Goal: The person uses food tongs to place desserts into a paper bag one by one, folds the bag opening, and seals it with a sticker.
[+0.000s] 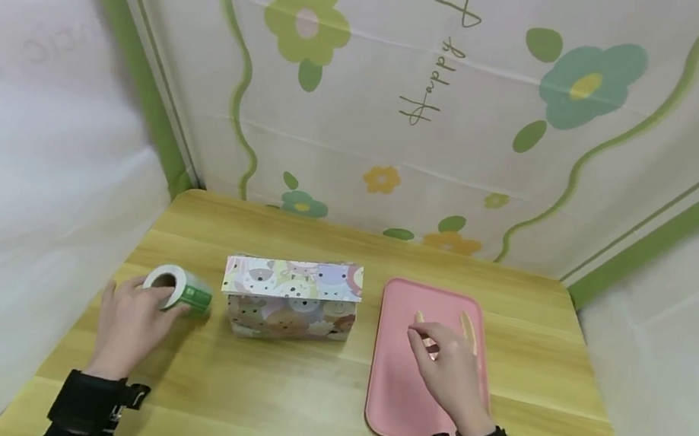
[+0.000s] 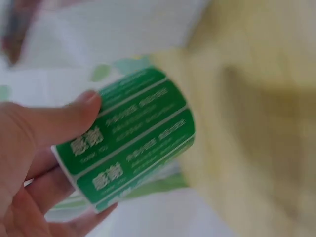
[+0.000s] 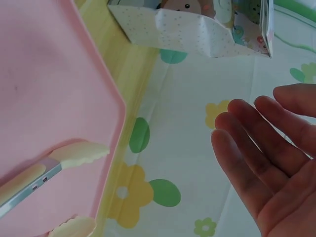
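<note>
Left hand [image 1: 130, 324] grips the green label roll [image 1: 179, 289] at the worktop's [image 1: 290, 409] 9 o'clock side — roll axis toward 2 o'clock. Right hand [image 1: 450, 374], fingers relaxed and empty, hovers over tongs [image 1: 468, 330] on pink tray [image 1: 395, 403] — tongs at its 12.

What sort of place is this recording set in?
Probably a small staged tabletop booth rather than a lived-in room: a wooden table enclosed by a flowered backdrop and white side sheets, with few props laid out.
</note>
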`<action>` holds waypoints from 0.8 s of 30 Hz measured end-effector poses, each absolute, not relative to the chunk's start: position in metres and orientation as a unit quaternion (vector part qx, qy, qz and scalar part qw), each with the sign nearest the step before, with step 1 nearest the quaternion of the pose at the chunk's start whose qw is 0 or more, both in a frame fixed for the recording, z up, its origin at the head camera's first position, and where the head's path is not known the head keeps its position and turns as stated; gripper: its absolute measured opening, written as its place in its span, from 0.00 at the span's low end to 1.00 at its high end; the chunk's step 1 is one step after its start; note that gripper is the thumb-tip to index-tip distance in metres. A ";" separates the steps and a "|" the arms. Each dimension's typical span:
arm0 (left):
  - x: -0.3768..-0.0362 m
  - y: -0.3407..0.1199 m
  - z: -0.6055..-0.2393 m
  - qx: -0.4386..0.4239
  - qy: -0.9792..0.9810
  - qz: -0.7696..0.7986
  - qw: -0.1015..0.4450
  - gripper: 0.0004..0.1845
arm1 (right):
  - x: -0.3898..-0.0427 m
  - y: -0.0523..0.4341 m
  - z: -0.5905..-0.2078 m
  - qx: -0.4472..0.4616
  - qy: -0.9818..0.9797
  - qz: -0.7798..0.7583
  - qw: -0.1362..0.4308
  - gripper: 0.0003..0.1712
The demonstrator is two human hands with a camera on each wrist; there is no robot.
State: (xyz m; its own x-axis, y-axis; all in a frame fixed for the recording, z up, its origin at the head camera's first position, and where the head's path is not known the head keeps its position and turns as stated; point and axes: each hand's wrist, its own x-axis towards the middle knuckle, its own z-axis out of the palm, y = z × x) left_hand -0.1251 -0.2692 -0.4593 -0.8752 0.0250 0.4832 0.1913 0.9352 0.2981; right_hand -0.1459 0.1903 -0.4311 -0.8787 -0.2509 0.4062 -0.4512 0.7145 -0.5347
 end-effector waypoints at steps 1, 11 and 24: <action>-0.125 -0.265 -0.450 -0.058 -0.946 -0.182 0.262 0.16 | -0.146 0.190 -0.430 0.193 -0.912 0.326 0.158 0.09; -0.107 -0.228 -0.378 -0.082 -0.897 -0.205 0.384 0.17 | -0.140 0.177 -0.414 0.200 -0.902 0.331 0.190 0.10; -0.090 -0.169 -0.335 -0.147 -0.820 -0.276 0.479 0.13 | -0.138 0.169 -0.400 0.202 -0.892 0.350 0.200 0.10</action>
State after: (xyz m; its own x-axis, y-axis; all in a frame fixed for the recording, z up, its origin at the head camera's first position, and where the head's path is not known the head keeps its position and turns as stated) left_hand -0.0905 -0.1693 -0.3348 -0.4985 -0.0234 0.8666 0.5054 0.8043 0.3125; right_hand -0.1377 0.1688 -0.3998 -0.8385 -0.2205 0.4983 -0.5006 0.6730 -0.5445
